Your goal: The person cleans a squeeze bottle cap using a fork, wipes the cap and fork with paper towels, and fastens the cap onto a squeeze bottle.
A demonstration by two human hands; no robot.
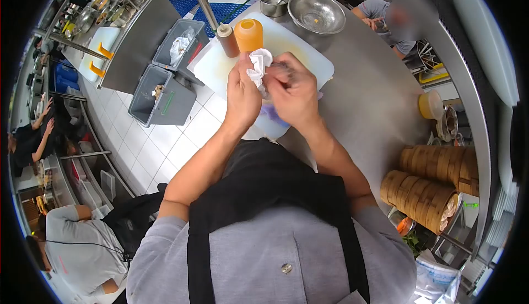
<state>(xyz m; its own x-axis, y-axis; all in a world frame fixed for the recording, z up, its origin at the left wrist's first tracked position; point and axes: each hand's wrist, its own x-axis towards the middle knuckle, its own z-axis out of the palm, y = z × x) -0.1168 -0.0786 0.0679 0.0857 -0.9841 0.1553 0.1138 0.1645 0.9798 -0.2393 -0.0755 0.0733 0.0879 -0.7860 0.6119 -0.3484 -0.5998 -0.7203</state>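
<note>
Both my hands are together over the white cutting board point(317, 68). My left hand point(242, 96) is closed on a crumpled white paper towel point(260, 63), which sticks up between the hands. Against it, my right hand point(297, 96) has its fingers bent in a pinch around something small, dark and smeared by motion. Just beyond them on the board stand a wide orange squeeze bottle point(249, 35) with no nozzle on top and a slimmer brown squeeze bottle point(226, 41) with a pale nozzle. Something purple point(270, 112) shows partly under my hands.
A metal colander point(317, 13) and a pot point(272, 2) with utensils stand behind the board on the steel counter point(363, 95). Bamboo steamers point(421, 191) are stacked at the right. Grey bins point(160, 97) stand at the left. Other people are at both sides.
</note>
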